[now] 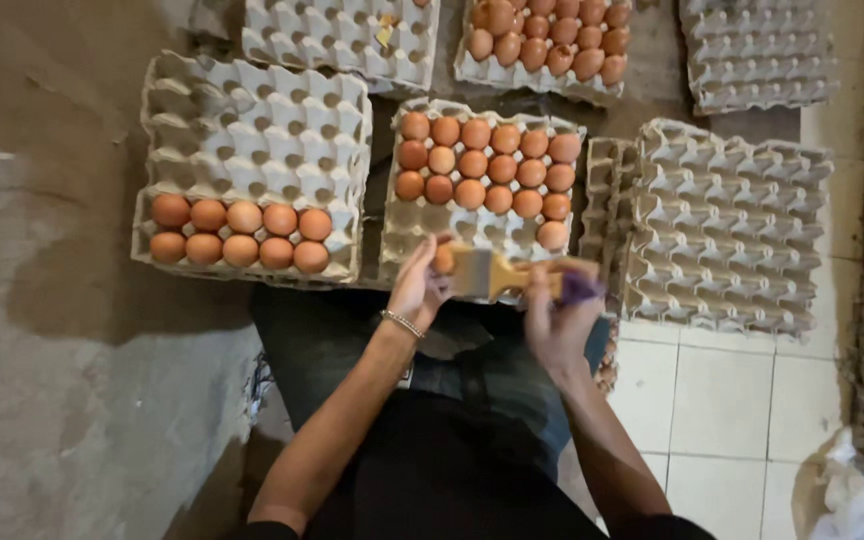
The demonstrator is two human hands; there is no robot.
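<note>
Brown egg (443,258) is sitting pinched in the left hand (420,290), just below the middle tray (422,228); the right hand (557,310) is gripping a wooden brush (497,273) and sweeping its bristles across it. Cleaning seems underway; next it wants an empty cup.

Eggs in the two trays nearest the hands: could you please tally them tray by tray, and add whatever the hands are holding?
Eggs in the left tray: 10
Eggs in the middle tray: 19
Egg in the left hand: 1
Brush in the right hand: 1
Total: 31 things, 30 of them eggs
</note>
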